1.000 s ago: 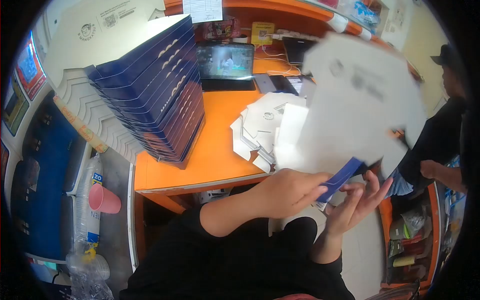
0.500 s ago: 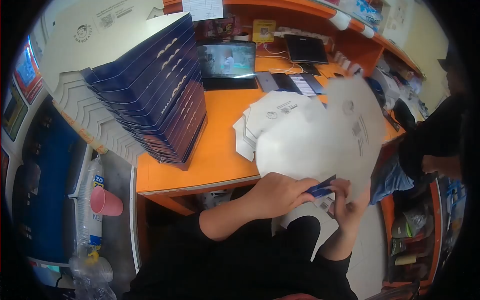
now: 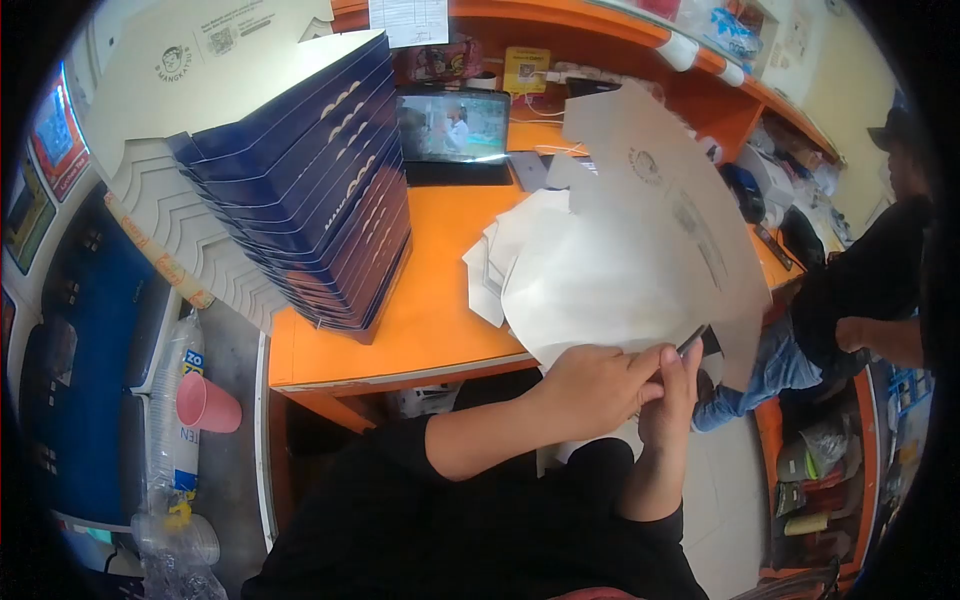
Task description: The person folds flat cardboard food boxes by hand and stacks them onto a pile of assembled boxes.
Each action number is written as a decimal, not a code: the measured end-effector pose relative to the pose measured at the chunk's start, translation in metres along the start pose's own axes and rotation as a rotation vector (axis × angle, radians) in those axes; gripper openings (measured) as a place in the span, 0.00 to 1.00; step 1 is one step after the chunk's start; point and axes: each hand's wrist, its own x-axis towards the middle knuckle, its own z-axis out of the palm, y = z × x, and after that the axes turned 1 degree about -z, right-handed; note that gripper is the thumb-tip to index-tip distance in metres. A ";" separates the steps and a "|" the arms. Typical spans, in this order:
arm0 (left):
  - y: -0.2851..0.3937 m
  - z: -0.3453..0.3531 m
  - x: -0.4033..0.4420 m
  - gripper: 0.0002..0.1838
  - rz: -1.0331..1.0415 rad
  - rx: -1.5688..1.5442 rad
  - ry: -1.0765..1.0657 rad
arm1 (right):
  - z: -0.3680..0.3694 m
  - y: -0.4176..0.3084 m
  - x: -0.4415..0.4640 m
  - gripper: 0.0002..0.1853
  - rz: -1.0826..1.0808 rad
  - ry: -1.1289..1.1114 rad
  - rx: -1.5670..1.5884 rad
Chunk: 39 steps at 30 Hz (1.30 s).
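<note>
Folded cartons stacked on tabletop; fingers of left hand and right hand pinch seemingly half-shaped carton; loose blanks unfolded.

Left hand and right hand hiding most of carton flap. Posted paper running past top edge, print blurring. Dark right border cutting off person.

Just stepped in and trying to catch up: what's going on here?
The person's left hand and right hand meet at the near edge of a printed card sheet, pinching it there. More sheets lie on the desk, left of which stands a tall blue stack.
</note>
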 end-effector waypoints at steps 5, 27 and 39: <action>-0.017 -0.045 0.001 0.23 0.120 0.183 0.505 | -0.016 -0.016 0.004 0.47 -0.082 -0.030 -0.056; -0.062 -0.038 0.017 0.09 -0.432 -0.509 0.438 | -0.035 0.005 0.018 0.45 -0.399 0.161 -0.167; -0.083 -0.041 -0.010 0.53 0.245 -0.250 0.117 | -0.074 -0.016 0.014 0.32 0.028 0.011 0.188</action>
